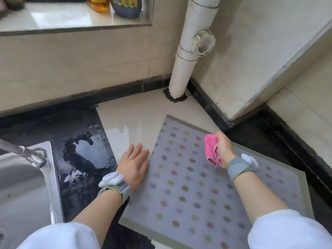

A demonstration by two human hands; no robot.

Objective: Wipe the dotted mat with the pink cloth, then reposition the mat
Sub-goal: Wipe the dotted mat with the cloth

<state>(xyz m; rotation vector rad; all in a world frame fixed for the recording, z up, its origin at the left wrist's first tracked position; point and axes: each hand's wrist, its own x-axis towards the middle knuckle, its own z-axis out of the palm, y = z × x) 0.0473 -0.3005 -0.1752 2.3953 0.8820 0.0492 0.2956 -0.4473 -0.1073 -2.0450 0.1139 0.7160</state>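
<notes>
The dotted mat (188, 178) is grey with coloured dots and a green border. It lies at an angle on the counter, filling the lower right of the head view. My left hand (133, 166) lies flat with fingers spread, on the mat's left edge and the pale tile beside it. My right hand (223, 149) is closed around the bunched pink cloth (212, 150) over the mat's upper right part. The cloth hangs down towards the mat; I cannot tell whether it touches it.
A steel sink (27, 182) with a tap (21, 150) sits at the lower left. Water pools on the black counter (86, 151) next to it. A white pipe (188, 51) stands in the corner behind the mat. Bottles (125, 6) stand on the window sill.
</notes>
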